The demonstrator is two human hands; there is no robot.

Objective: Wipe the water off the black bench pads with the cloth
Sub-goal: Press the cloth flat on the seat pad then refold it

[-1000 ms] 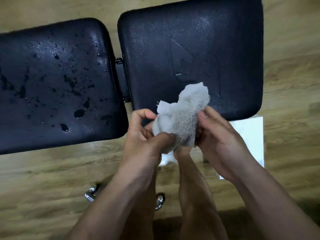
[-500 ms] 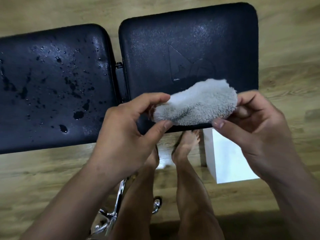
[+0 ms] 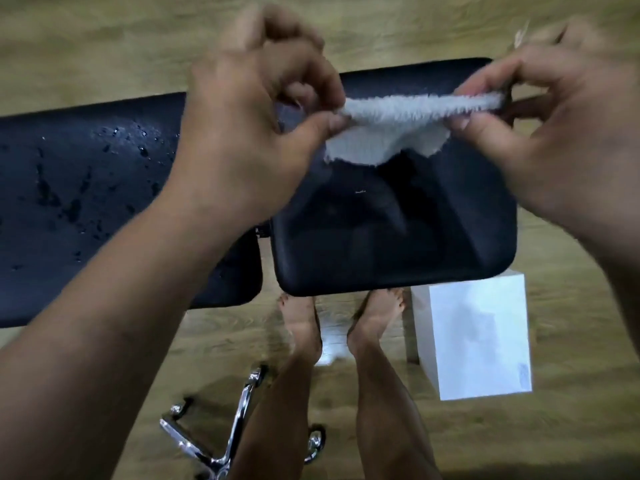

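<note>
Two black bench pads lie side by side on a wooden floor. The left pad carries many water drops and smears. The right pad looks mostly dry, with a faint embossed logo. A fluffy white cloth is stretched in the air above the far part of the right pad. My left hand pinches its left end and my right hand pinches its right end. The cloth's lower edge hangs loose between them, not touching the pad.
A white box stands on the floor under the right pad's near corner. My bare feet stand just in front of the pad. A chrome chair base with castors sits near my left leg.
Both hands have risen and moved apart, pulling the bunched cloth out into a long flat strip. The view has shifted so the pads sit lower in frame.
</note>
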